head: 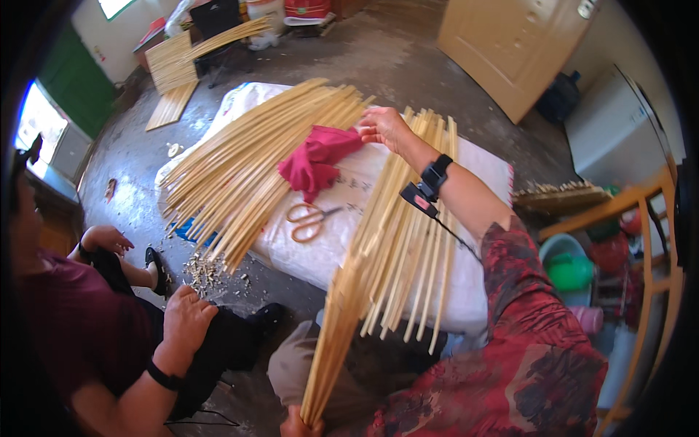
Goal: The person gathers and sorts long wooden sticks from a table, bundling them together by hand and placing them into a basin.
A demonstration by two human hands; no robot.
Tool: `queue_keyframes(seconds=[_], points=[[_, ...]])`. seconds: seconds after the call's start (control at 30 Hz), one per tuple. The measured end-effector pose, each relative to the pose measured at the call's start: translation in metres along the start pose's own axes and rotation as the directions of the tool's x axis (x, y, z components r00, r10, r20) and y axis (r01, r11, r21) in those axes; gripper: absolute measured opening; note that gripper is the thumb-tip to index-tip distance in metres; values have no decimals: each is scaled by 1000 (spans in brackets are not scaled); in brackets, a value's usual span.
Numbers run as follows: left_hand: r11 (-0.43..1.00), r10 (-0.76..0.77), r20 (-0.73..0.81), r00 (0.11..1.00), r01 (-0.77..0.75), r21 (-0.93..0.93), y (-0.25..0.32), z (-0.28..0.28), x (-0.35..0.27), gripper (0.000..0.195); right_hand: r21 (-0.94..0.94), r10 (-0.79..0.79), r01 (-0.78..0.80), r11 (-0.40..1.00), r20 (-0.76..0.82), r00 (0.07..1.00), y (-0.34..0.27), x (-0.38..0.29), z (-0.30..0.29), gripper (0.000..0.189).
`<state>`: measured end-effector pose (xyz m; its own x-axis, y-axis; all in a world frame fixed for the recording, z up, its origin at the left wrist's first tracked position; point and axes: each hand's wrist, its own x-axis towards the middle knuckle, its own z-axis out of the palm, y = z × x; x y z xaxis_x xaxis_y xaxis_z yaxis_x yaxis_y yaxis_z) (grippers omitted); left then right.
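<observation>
My left hand (299, 424) is low at the bottom edge, closed around the lower end of a bundle of thin wooden strips (334, 333). The bundle slants up onto the covered table. My right hand (385, 128) reaches over the table at the edge of a crumpled crimson cloth (317, 161); whether its fingers grip the cloth is unclear. Scissors (307, 221) with tan handles lie on the white woven sheet (278, 240) below the cloth. More loose strips (420, 284) lie beside the bundle, on the right. A wide fanned pile of strips (246, 164) covers the left side.
A co-worker (82, 333) sits at the left, hands away from the table. Cut wood bits (210, 273) litter the floor there. A wooden chair frame (647, 240) and plastic basins (565, 267) stand at the right. Behind are a door (508, 49) and slatted panels (170, 63).
</observation>
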<state>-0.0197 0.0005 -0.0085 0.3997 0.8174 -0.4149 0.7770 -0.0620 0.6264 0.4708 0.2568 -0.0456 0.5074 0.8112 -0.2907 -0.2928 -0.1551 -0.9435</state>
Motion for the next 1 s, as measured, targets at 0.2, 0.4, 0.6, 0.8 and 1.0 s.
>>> queue_keyframes(seconds=[0.2, 0.4, 0.6, 0.8, 1.0], points=[[977, 47, 184, 982, -7, -211, 32, -10, 9, 21, -540, 56, 204, 817, 426, 903, -7, -238, -49, 22], [894, 448, 296, 844, -417, -165, 130, -5, 9, 21, -492, -134, 338, 802, 402, 906, -19, -443, -90, 29], [661, 712, 250, 656, -507, -553, 231, 29, 3, 9, -659, -639, 608, 443, 243, 730, -48, -566, -126, 21], [2, 923, -204, 325, -536, -844, 341, 43, -4, 11, -483, -576, 437, 759, -186, 796, 5, -585, -176, 41], [-82, 917, -184, 354, -285, -955, 370, 120, -36, 12, -871, -842, 381, 310, -64, 536, -26, -546, -143, 60]])
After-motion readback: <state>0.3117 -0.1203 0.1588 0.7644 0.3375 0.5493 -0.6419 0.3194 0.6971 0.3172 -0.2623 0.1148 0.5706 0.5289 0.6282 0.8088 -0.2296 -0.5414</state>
